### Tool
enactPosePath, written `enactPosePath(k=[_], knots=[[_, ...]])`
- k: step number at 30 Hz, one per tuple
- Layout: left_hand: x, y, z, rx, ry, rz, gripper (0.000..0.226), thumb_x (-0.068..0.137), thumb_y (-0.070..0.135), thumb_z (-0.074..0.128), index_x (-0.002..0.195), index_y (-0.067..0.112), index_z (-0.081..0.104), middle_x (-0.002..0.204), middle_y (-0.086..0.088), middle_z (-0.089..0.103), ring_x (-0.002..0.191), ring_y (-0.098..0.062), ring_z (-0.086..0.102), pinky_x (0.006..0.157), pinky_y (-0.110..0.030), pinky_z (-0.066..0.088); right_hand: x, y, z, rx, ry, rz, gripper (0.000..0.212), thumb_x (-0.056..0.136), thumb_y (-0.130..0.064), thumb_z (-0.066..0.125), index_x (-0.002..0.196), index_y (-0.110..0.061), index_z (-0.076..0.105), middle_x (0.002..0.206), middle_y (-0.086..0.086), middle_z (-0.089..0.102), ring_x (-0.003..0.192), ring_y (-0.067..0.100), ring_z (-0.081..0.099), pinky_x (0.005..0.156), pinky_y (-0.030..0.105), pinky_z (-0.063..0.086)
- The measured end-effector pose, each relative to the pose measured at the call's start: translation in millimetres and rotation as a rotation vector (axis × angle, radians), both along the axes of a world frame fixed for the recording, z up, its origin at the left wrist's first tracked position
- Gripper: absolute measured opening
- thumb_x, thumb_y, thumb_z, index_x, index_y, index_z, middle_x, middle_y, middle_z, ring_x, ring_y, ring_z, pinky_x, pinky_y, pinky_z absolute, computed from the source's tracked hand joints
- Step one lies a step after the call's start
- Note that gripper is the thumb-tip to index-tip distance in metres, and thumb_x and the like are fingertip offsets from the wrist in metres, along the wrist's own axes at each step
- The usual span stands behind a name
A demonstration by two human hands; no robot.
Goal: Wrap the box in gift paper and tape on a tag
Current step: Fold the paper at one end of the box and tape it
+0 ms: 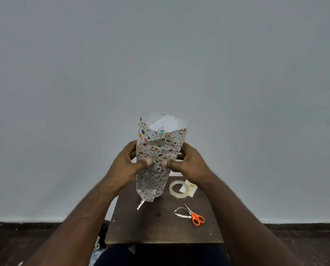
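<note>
Hands: Your left hand [126,166] and right hand [189,164] were both clamped on the paper-wrapped box [156,150], held up above the counter [160,227] rather than resting on it. The two thumbs pressed the near face, almost meeting at the overlapping seam, while the fingers curled round the far sides.

Task's thing: The gift paper formed a tall sleeve around the box, which itself was hidden inside; I cannot tell where its ends sat within the sleeve.

Key relation: The sleeve's long axis ran from 6 o'clock to 12 o'clock, roughly upright, with your hands gripping near its middle at 9 and 3 o'clock. The top end stood open at 12 o'clock, its white inside showing, well beyond your fingertips; the lower end hung toward 6 o'clock, also unfolded. Neither hand was nearer to the open top.

Supplies: The tape roll [179,189] lay on the counter at about 5 o'clock from the sleeve, nearer your right hand, with what looked like the tag [191,190] just beside it. The orange-handled scissors [195,216] and a curled paper strip [181,213] lay nearer you.

Judgement: The seam seemed the step in hand; the ends were not yet folded, and freeing your right hand for tape would leave the left alone pinning the overlap.
</note>
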State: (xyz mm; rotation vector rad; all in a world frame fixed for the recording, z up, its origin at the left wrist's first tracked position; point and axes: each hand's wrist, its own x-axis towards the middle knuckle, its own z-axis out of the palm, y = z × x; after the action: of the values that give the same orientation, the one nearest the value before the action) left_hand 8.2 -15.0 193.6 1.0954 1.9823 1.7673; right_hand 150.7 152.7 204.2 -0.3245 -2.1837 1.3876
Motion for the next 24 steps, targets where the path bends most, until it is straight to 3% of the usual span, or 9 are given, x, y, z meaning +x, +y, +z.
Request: enactPosePath(k=[3,6,11,14,17,20,22,24], knots=[[-8,5,6,-0.002,0.001,0.004,0.059,0.079,0.037,0.083,0.131,0.038,0.057,0.124,0.02,0.068,0.12,-0.009,0.062,0.099,-0.04,0.054,-4,5,6,-0.032,0.038,0.027,0.054,0.08,-0.032,0.084,0.123,-0.049,0.057,0.12,-0.016,0.07,0.111,0.013,0.068,0.092,0.05,0.059],[-18,9,8,-0.006,-0.008,0.01,0.057,0.079,0.034,0.084,0.13,0.039,0.058,0.125,0.019,0.068,0.119,-0.012,0.064,0.099,-0.044,0.055,-6,12,14,-0.132,0.158,-0.009,0.059,0.079,-0.029,0.083,0.131,-0.033,0.057,0.127,-0.011,0.068,0.115,0.015,0.068,0.094,0.046,0.058],[-27,17,8,-0.007,-0.02,0.004,0.051,0.086,0.021,0.081,0.123,0.043,0.054,0.125,0.017,0.066,0.116,-0.011,0.064,0.092,-0.032,0.055,-10,14,35,-0.324,0.312,-0.043,0.026,0.099,-0.016,0.064,0.125,-0.02,0.062,0.123,0.0,0.071,0.113,0.017,0.069,0.094,0.052,0.058],[-29,19,12,-0.012,-0.035,-0.001,0.058,0.087,0.02,0.08,0.132,0.038,0.049,0.127,0.016,0.063,0.114,-0.011,0.064,0.089,-0.029,0.055,-15,14,45,-0.324,0.257,-0.03,0.029,0.102,-0.02,0.057,0.131,-0.021,0.061,0.119,-0.003,0.073,0.114,0.014,0.068,0.095,0.053,0.057],[-33,18,16,-0.02,-0.038,-0.009,0.06,0.087,0.018,0.08,0.131,0.041,0.047,0.126,0.016,0.063,0.11,-0.008,0.065,0.089,-0.029,0.057,-20,16,48,-0.3,0.224,-0.008,0.044,0.093,-0.029,0.067,0.136,-0.032,0.056,0.126,-0.004,0.07,0.116,0.016,0.068,0.094,0.052,0.058],[-37,16,16,-0.019,-0.036,-0.012,0.057,0.087,0.018,0.08,0.126,0.044,0.048,0.123,0.016,0.065,0.105,-0.006,0.068,0.081,-0.022,0.056,-20,13,53,-0.007,0.297,-0.129,0.063,0.084,-0.037,0.079,0.139,-0.043,0.05,0.14,-0.015,0.055,0.121,0.011,0.061,0.085,0.035,0.06],[-38,16,15,-0.019,-0.039,-0.013,0.057,0.086,0.02,0.081,0.126,0.045,0.05,0.123,0.015,0.066,0.106,-0.008,0.068,0.081,-0.023,0.057,-17,9,65,0.289,0.329,-0.191,0.061,0.085,-0.034,0.08,0.138,-0.044,0.051,0.145,-0.02,0.045,0.12,0.003,0.055,0.077,0.022,0.055],[-38,15,15,-0.023,-0.044,-0.02,0.057,0.085,0.02,0.082,0.126,0.045,0.05,0.123,0.015,0.066,0.107,-0.01,0.068,0.082,-0.024,0.057,-16,5,84,0.549,0.28,-0.201,0.051,0.086,-0.034,0.078,0.134,-0.039,0.059,0.142,-0.02,0.044,0.113,0.002,0.052,0.08,0.023,0.05]])
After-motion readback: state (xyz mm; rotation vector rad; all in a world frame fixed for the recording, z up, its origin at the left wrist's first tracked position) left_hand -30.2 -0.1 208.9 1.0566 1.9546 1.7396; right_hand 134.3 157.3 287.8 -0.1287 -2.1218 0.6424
